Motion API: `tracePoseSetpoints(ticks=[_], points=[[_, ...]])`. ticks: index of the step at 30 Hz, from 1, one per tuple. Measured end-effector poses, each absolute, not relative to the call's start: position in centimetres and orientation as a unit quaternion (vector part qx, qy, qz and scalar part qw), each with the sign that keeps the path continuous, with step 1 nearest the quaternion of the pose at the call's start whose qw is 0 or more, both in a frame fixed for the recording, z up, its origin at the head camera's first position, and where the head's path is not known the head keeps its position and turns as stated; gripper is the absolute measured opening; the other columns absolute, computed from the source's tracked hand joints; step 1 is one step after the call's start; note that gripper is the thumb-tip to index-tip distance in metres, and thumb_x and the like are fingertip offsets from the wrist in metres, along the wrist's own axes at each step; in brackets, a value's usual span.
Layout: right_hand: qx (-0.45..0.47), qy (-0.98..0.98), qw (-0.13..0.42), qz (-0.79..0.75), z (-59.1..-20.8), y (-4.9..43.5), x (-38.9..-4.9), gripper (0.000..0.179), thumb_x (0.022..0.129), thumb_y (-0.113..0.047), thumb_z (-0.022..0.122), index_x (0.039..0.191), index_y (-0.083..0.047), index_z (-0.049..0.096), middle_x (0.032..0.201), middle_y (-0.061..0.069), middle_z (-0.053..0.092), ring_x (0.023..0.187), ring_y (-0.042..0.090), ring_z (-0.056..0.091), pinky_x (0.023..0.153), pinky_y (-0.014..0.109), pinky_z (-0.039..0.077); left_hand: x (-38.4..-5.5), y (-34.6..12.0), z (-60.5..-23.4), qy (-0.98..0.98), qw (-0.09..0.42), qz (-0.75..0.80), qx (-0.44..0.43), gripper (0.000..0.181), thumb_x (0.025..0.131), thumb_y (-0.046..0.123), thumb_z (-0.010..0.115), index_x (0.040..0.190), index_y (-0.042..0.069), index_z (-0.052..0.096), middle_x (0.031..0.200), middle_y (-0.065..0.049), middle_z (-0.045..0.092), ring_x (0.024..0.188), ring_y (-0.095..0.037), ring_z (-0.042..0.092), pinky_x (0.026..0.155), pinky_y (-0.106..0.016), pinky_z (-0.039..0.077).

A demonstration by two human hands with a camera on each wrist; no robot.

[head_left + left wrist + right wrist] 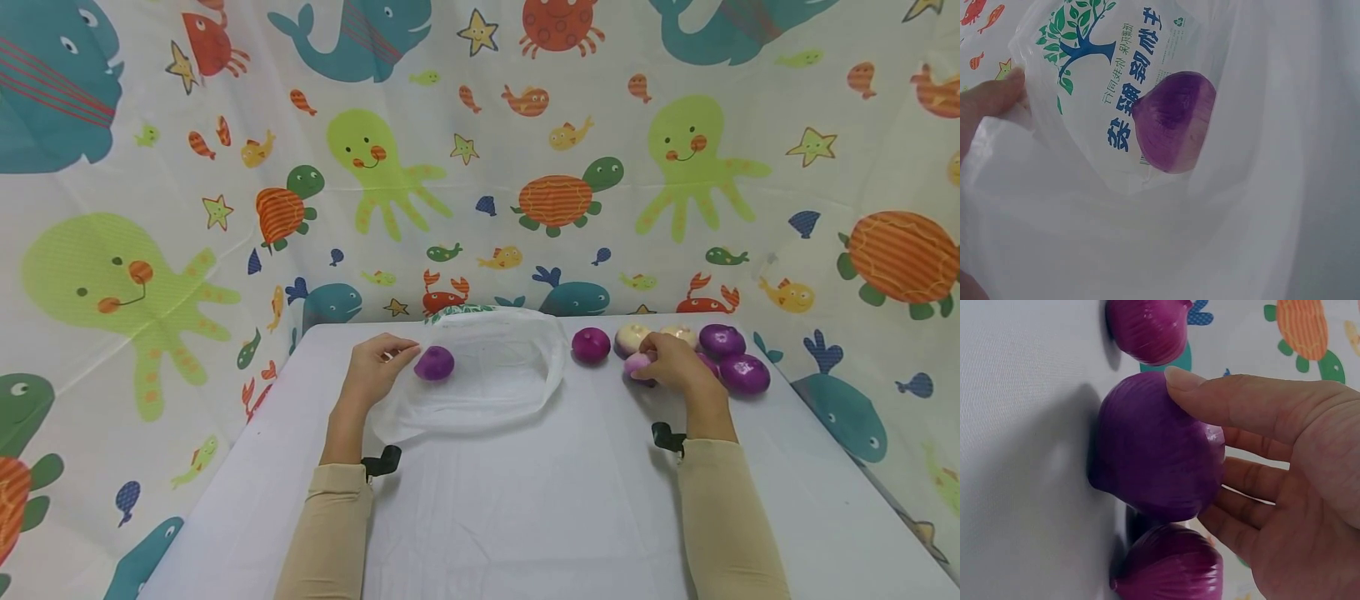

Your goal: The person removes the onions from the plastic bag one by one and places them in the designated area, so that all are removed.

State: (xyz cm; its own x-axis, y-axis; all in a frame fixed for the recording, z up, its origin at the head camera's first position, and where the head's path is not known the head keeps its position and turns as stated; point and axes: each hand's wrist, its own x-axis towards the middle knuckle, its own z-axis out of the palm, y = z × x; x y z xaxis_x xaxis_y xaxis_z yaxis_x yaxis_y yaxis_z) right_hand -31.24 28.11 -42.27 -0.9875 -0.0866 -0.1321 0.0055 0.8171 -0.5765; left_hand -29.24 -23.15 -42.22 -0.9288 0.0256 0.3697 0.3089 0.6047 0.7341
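Note:
My left hand pinches the rim of a translucent white plastic bag between thumb and fingers. The bag lies with its mouth spread wide; a green tree and blue lettering are printed on it. One purple onion is inside, near the left hand. On the right, my right hand grips another purple onion, thumb on one side and fingers behind it. That onion is at the table surface among the other onions, and the hand partly hides it in the head view.
A magenta onion sits between the bag and the right hand. Pale onions and more purple onions cluster around that hand. White cloth covers the table; a sea-animal curtain hangs behind it.

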Motion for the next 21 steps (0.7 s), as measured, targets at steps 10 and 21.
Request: tracePoseSetpoints(ticks=[10, 21], points=[[-0.011, 0.949, 0.091, -0.300, -42.11, 27.96, -31.19, 0.043, 0.096, -0.026, 0.075, 0.131, -0.006, 0.058, 0.122, 0.019, 0.057, 0.114, 0.037, 0.049, 0.095, 0.055, 0.048, -29.10, -23.07, -42.00, -0.881, 0.159, -0.436, -0.094, 0.022, 0.098, 0.031, 0.074, 0.113, 0.016, 0.080, 0.106, -0.002, 0.077, 0.100, -0.021, 0.064, 0.090, -0.038, 0.054], [0.001, 0.948, 0.101, -0.302, -41.89, 28.03, -31.05, 0.055, 0.097, -0.027, 0.074, 0.143, -0.006, 0.052, 0.133, 0.021, 0.056, 0.120, 0.040, 0.049, 0.102, 0.065, 0.045, -28.95, -22.98, -41.88, -0.881, 0.152, -0.440, -0.088, 0.023, 0.098, 0.032, 0.074, 0.113, 0.016, 0.080, 0.107, -0.003, 0.077, 0.101, -0.022, 0.065, 0.091, -0.038, 0.054]])
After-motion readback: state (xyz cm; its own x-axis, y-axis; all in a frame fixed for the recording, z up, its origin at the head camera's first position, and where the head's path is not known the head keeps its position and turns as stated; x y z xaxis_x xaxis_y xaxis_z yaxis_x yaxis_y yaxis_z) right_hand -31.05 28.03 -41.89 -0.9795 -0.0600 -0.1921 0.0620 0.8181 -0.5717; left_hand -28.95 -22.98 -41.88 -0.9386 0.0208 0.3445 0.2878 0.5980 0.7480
